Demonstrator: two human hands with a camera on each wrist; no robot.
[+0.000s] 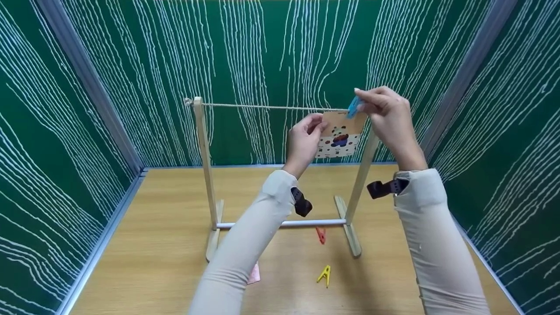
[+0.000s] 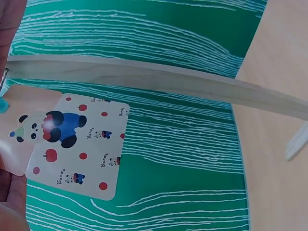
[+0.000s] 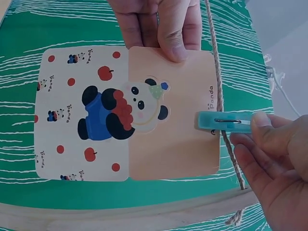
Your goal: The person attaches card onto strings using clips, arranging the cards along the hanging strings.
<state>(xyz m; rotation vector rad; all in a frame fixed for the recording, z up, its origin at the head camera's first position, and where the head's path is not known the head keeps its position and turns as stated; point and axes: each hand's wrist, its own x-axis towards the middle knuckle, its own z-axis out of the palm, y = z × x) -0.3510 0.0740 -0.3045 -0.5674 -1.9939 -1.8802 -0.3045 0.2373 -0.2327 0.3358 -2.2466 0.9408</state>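
Note:
A peach and white card with a panda picture [image 1: 339, 138] hangs at the rope [image 1: 271, 107], near the stand's right post. My left hand [image 1: 305, 138] pinches its left edge between thumb and fingers, seen clearly in the right wrist view. My right hand [image 1: 389, 116] holds a blue clothespin [image 3: 226, 121] by its handle end, between thumb and fingers. The clothespin's tip lies over the card's top edge and it crosses the rope; whether it is squeezed apart, I cannot tell. In the left wrist view the card [image 2: 79, 144] shows beside the left fingers.
The wooden stand's left post [image 1: 204, 162] and right post [image 1: 362, 179] are joined low down by a white bar [image 1: 313, 223]. On the table [image 1: 153, 271] lie a red clothespin [image 1: 321, 235], a yellow clothespin [image 1: 324, 276] and a pink item [image 1: 254, 274], partly behind my left sleeve. Green walls surround the table.

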